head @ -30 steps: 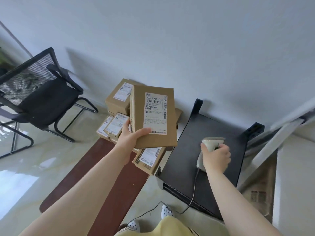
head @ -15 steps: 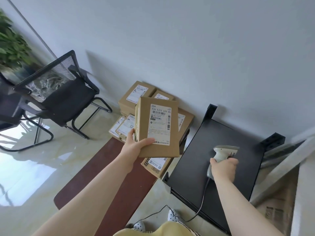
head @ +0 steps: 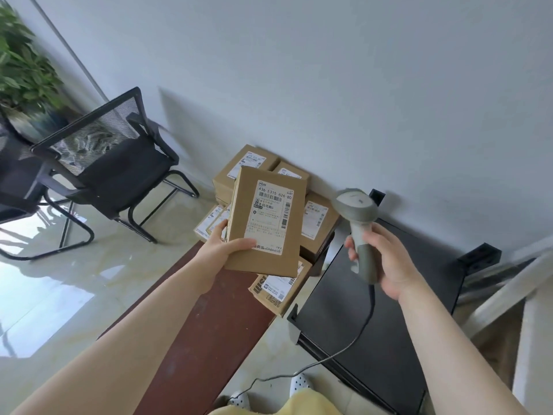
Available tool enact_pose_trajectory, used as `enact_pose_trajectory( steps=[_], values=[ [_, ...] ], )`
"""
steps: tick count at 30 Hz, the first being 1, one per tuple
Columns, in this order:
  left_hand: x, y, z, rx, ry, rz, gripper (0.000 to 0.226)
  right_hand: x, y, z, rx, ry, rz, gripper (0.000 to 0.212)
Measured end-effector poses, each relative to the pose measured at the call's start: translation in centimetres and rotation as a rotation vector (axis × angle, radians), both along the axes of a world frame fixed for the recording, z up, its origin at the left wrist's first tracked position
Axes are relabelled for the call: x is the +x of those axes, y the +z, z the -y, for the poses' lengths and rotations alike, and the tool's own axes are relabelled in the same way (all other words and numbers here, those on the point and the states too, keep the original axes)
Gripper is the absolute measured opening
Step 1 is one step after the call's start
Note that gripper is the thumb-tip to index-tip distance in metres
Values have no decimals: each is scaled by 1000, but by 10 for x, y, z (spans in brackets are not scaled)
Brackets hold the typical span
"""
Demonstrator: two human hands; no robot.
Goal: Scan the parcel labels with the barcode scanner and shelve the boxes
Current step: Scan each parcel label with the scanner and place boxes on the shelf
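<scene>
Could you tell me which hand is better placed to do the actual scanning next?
The right hand: it already grips the barcode scanner beside the box's label. The left hand holds that box.

Soft, even daylight fills the room. It enters from the left, where a bright white glare patch (head: 36, 319) gleams on the glossy floor (head: 119, 265) and mirrors the chair legs. The black mesh chair (head: 113, 163) throws a faint, diffuse shadow on the grey wall (head: 329, 85) behind it. The parcel label (head: 270, 217) at the centre is sharp enough to read its large digits. The barcode scanner (head: 357, 223) head looks slightly smeared by motion. The green plant (head: 21, 64) in the top left corner is blurred. Wide-angle distortion bends straight lines near the edges, and both forearms stretch wide towards the bottom corners.
</scene>
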State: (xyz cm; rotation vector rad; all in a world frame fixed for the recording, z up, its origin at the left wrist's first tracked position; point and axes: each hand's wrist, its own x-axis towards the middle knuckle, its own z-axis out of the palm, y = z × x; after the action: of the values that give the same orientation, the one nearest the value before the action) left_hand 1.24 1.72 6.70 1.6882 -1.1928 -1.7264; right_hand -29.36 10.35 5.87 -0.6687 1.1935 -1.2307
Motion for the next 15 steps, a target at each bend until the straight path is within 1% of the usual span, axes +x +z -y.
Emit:
enact_pose_trajectory(
  steps=[3, 6, 9, 10, 13, 15],
  values=[
    [10, 2, 2, -6, -11, -9, 130, 11, 23, 5, -77, 294, -23, 42],
    [21, 4, 3, 1, -39, -22, 128, 24, 32, 8, -116, 478, -158, 42],
    [34, 9, 4, -14, -76, 15, 113, 38, 33, 9, -86, 554, -209, 43],
    [39, 11, 5, -21, -89, 27, 115, 41, 33, 9, -74, 571, -216, 44],
    [54, 15, 8, -45, -120, 65, 129, 49, 32, 11, -45, 613, -244, 51],
    [64, 16, 11, -50, -122, 84, 136, 54, 31, 11, -37, 628, -246, 67]
  ],
)
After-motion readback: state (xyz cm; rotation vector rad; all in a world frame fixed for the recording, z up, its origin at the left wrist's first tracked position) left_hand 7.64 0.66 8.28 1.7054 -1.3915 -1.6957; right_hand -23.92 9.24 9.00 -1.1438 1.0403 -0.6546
